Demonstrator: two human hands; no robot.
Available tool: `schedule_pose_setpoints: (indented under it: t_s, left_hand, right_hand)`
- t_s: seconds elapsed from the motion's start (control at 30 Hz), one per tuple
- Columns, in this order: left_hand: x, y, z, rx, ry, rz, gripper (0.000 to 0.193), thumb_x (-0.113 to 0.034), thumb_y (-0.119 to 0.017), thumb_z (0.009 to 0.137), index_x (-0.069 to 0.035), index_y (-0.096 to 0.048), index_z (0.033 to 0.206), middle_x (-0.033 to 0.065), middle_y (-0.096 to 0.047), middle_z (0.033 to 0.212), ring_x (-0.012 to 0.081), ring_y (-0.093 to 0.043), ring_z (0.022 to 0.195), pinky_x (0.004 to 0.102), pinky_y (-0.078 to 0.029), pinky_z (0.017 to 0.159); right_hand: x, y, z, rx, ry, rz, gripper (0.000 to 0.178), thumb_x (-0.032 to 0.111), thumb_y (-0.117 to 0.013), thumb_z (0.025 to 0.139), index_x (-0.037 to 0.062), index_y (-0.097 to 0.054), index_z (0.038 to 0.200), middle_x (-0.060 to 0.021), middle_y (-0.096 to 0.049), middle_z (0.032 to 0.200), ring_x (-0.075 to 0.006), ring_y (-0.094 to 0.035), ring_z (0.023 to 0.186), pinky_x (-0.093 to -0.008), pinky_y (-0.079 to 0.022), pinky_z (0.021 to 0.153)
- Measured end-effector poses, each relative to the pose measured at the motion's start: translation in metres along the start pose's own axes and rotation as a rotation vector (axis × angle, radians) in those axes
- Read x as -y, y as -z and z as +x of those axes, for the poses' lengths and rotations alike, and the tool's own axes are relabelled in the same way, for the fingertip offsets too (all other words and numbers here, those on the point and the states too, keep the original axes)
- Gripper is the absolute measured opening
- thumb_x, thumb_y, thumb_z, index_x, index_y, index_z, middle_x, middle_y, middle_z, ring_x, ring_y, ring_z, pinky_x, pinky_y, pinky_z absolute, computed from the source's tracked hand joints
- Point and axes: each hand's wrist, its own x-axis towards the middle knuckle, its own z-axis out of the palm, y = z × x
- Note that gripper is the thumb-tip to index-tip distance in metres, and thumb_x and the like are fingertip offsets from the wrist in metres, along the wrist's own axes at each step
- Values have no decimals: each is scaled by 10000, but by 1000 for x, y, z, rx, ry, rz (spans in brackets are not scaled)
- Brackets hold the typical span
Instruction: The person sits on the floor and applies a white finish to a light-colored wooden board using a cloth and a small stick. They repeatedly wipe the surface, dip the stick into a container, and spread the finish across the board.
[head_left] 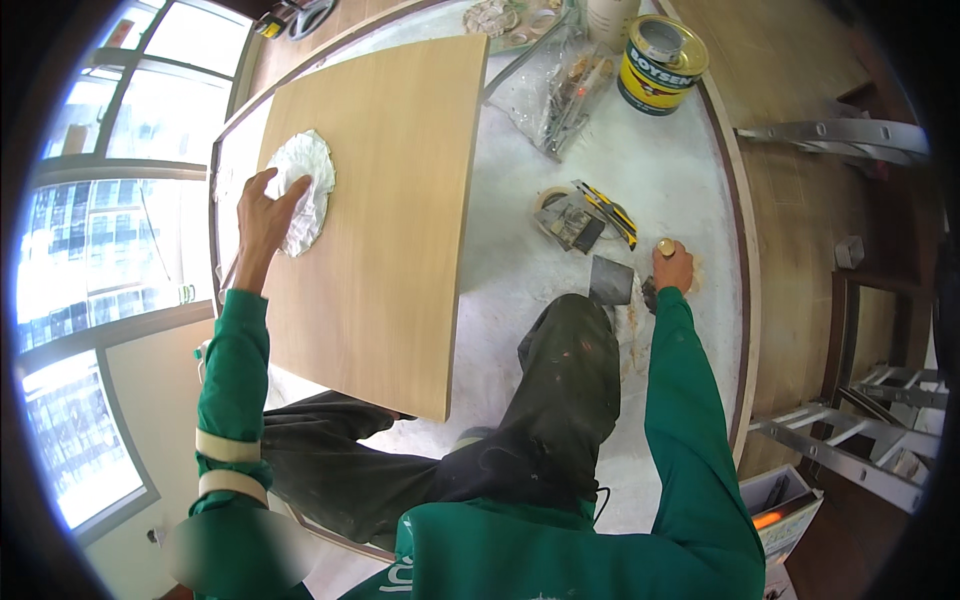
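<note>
Pressing down in the upper left of the frame, the left hand [264,212] is seen with its fingers spread wide over a crumpled white rag [303,190], which is held flat against a light wooden board [385,230]. The board is laid at a slant across the middle of the frame, its near edge lying above the dark trouser legs [520,430] of the seated person. Green sleeves [690,420] are worn on both arms, the left one marked by two pale bands.

At centre right, the right hand [672,268] is closed around the handle of a putty knife [612,282], whose broad grey blade is pointed toward the knee and rested on or just above the white-covered floor [660,170]; which of the two cannot be told. A small round brass-coloured knob is seen at the top of the fist.

Just above the blade, a roll of tape [548,203] and a yellow-and-black utility knife [610,212] are laid close together. Further up, a clear plastic bag [560,95] of small items is placed beside a yellow paint can [660,65]. Aluminium ladder parts [860,425] are visible at the lower right, and windows [110,230] are shown along the left edge.
</note>
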Motion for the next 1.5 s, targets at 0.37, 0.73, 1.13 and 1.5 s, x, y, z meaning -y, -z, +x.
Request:
schedule_pose_setpoints:
  t_s: [0.37, 0.73, 1.13, 1.5]
  left_hand:
    - [25, -21, 18, 6, -51, -31, 278, -233, -655, 823, 4, -705, 958, 186, -672, 1004, 342, -661, 894, 416, -505, 820]
    - [47, 61, -22, -427, -148, -295, 253, -241, -659, 881, 5, -666, 941, 188, -694, 1031, 322, -665, 932, 408, -515, 837]
    - [199, 180, -324, -750, 462, -1130, 418, -350, -444, 1047, -19, -607, 1243, 80, -682, 1119, 198, -686, 966, 348, -581, 849]
    - [87, 95, -386, -342, 946, -1709, 244, -137, -605, 900, 66, -675, 1014, 75, -694, 862, 110, -630, 729, 283, -509, 659]
  right_hand:
    - [5, 19, -5, -86, -15, 11, 564, 315, -708, 809, 65, -600, 1302, -189, -640, 1184, -378, -627, 1076, -481, -513, 903]
    - [196, 115, -198, 609, 283, 1038, 266, 249, -653, 981, 4, -669, 1085, -50, -703, 881, -142, -672, 715, -262, -486, 642]
    - [235, 137, -276, 658, 302, 823, 239, 253, -659, 984, 19, -646, 1029, -37, -694, 863, -115, -650, 695, -228, -473, 604]
    - [318, 207, -406, 781, 725, 626, 285, 149, -621, 989, -4, -623, 1230, -76, -701, 1060, -133, -666, 879, -252, -521, 757]
